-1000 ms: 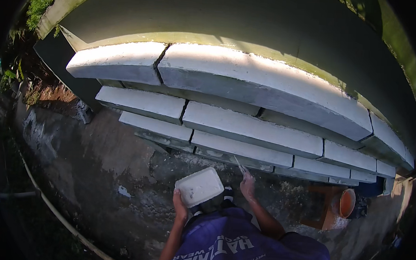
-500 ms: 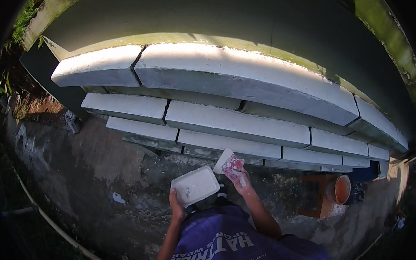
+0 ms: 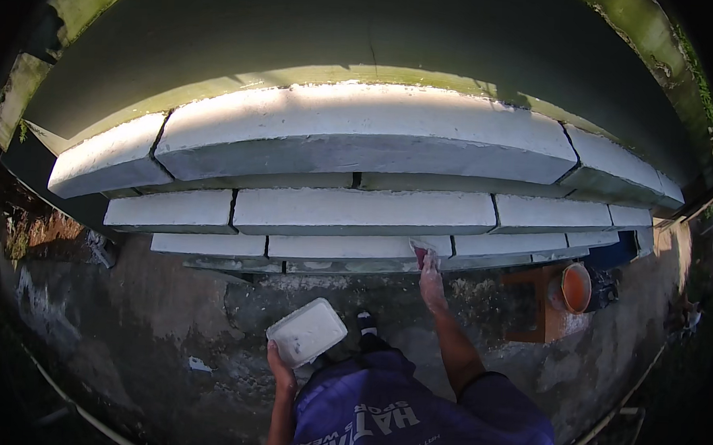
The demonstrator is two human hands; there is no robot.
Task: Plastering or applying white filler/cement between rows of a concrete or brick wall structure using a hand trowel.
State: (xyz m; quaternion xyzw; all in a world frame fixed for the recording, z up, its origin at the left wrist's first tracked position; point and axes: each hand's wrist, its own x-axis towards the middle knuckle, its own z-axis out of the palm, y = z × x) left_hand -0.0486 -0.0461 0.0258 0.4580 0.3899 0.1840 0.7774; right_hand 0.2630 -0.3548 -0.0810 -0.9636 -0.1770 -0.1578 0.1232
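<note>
Wall: dark and broad behind everything, with a sunlit greenish strip along its foot;
Ground: grey, stained and blotched with white;
Upper tier: pale blocks parted by dark joints, its top partly in sun;
Middle tier: narrower pale blocks, set below the upper tier and nearer the person;
Lowest tier: the nearest row of pale blocks, smeared along its front face;
Shirt: purple with white print, worn by the person;
Stand: orange-brown and boxy, on the ground to the right;
Bucket: orange inside, at the stand's right side;
White tray: rectangular and shallow, whitish within; held tilted in front of the shirt, well apart from the lowest tier;
Left hand: closed round the tray's near left edge;
Right hand: reaching forward, fingers pinching the handle of a scraper;
Scraper: reddish handle, pale blade; at the lowest tier, just left of a joint; too small to tell whether the blade touches.
</note>
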